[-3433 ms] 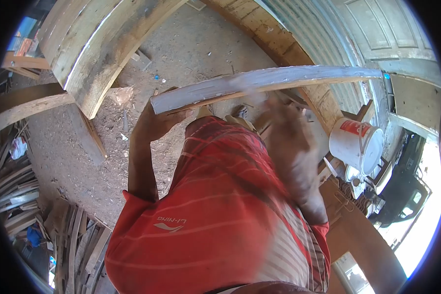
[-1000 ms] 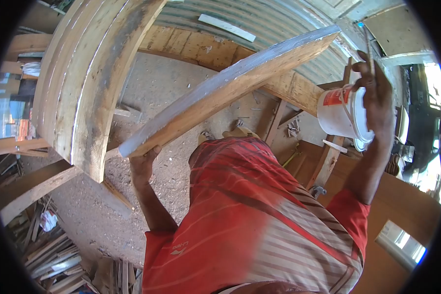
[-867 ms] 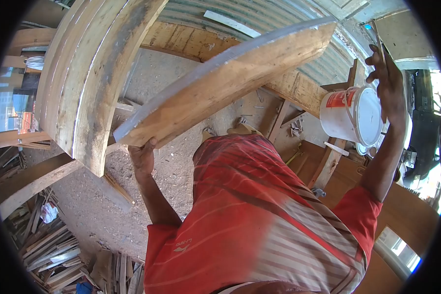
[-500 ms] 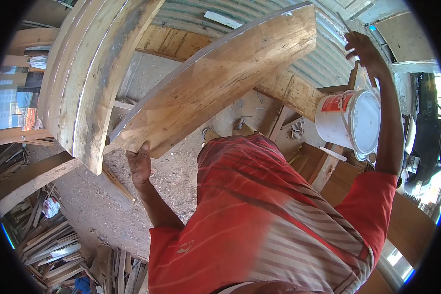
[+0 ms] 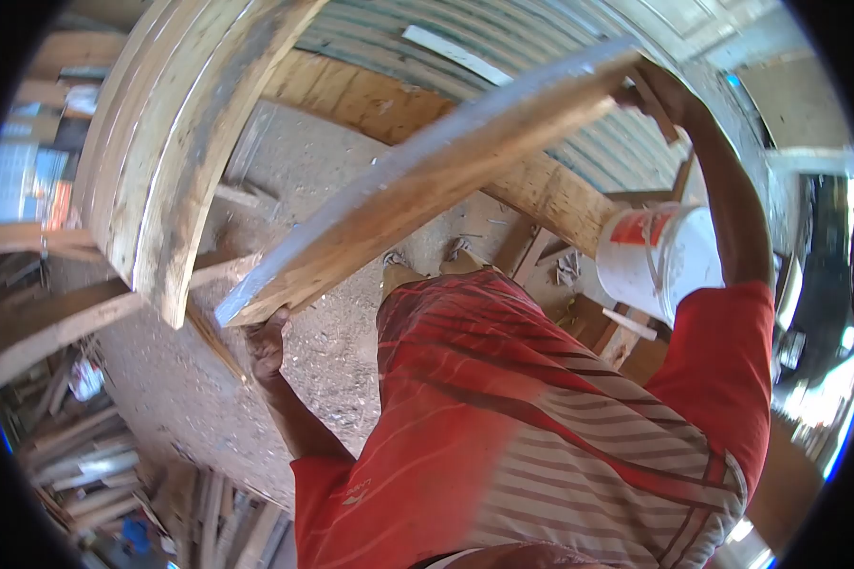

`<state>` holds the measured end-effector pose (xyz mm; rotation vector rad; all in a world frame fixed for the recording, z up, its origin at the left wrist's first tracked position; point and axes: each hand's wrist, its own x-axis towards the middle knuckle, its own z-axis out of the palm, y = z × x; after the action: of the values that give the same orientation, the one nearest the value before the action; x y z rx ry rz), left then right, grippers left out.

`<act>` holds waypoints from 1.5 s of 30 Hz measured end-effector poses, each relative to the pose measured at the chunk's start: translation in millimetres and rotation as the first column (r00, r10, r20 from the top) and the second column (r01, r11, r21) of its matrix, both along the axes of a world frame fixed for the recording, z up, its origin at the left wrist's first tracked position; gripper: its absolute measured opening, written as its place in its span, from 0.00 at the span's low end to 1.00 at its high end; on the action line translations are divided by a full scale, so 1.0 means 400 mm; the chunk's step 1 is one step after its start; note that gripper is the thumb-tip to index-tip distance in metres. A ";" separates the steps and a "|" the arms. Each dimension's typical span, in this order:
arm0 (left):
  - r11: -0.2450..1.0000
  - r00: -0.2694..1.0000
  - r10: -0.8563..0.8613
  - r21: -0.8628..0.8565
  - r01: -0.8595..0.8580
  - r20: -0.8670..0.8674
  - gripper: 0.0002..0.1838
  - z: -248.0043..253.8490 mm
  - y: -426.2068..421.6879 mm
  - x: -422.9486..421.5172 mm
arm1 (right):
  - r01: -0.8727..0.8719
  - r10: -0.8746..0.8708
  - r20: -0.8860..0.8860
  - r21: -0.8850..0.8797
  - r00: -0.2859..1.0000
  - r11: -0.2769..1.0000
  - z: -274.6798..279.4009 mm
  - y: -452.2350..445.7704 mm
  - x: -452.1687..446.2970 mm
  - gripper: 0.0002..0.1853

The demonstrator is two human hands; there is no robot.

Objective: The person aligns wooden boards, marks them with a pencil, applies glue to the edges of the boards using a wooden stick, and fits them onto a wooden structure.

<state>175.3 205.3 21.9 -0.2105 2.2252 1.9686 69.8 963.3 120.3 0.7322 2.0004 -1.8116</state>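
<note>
A curved wooden board (image 5: 427, 180), its upper edge coated whitish grey, slants across the view from lower left to upper right. My left hand (image 5: 268, 346) grips its lower left end, with the thumb on the near face. At the upper right end is my right hand (image 5: 662, 95), its fingers closed around a thin flat strip (image 5: 657, 106) and touching or very near the board's tip. A white bucket (image 5: 640, 261) with a red label stands below my right forearm.
Several curved boards (image 5: 185, 142) stand side by side at the upper left. Behind lie a long plank (image 5: 361, 100) and corrugated metal sheeting (image 5: 370, 47). Scrap wood (image 5: 95, 474) is heaped at the lower left, and a brown panel (image 5: 788, 474) shows at the lower right.
My right hand has come from beside the bucket, up and left to the board's far end, with the strip. The board has rolled so its coated edge shows more. My left hand keeps its grip.
</note>
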 end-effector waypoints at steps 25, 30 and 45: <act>0.429 0.860 -0.282 -0.858 -0.284 -0.425 0.33 0.076 -0.128 -0.039 | -0.549 0.516 0.188 0.308 0.836 0.777 0.082 -0.173 -0.309 0.29; 0.424 0.819 -0.338 -0.852 -0.308 -0.464 0.35 0.081 -0.123 -0.116 | -0.544 0.497 0.228 0.442 0.837 0.713 0.026 -0.204 -0.446 0.25; 0.396 0.920 -0.147 -0.874 -0.281 -0.363 0.44 -0.078 -0.024 -0.279 | -0.532 0.644 0.037 0.600 0.764 0.597 -0.185 -0.360 -1.065 0.14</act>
<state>63.7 195.6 -9.3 -0.0134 3.3964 0.4994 -356.1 819.3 46.4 -0.0296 2.5470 -0.8860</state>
